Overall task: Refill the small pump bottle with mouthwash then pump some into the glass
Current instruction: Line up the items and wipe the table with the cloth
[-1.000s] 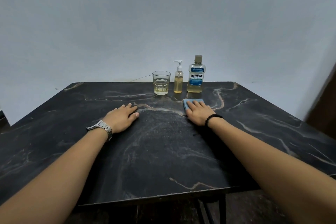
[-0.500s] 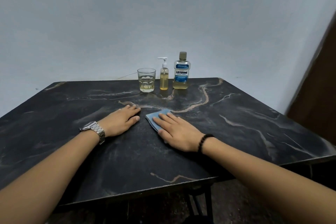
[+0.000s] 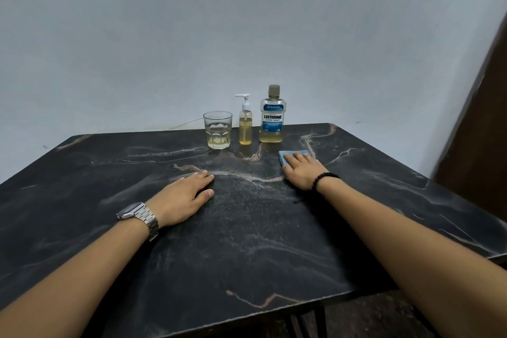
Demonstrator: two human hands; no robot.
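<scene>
At the far edge of the dark marble table (image 3: pixel 247 241) stand three things in a row. A clear glass (image 3: pixel 217 129) on the left holds a little yellowish liquid. Beside it is the small pump bottle (image 3: pixel 245 124), filled with yellow liquid, white pump on top. The Listerine mouthwash bottle (image 3: pixel 272 115), capped, stands on the right. My right hand (image 3: pixel 301 170) presses flat on a blue cloth (image 3: pixel 290 155) just in front of the mouthwash bottle. My left hand (image 3: pixel 182 197) rests flat on the table, fingers straight, holding nothing.
A pale wall runs behind the table. A dark brown door or panel (image 3: pixel 482 132) stands at the right. The table's front edge lies near me, with metal legs (image 3: pixel 307 321) below.
My right hand slid the blue cloth from the table's middle back to the right, in front of the mouthwash bottle. The left hand stayed put. The camera view shifted.
</scene>
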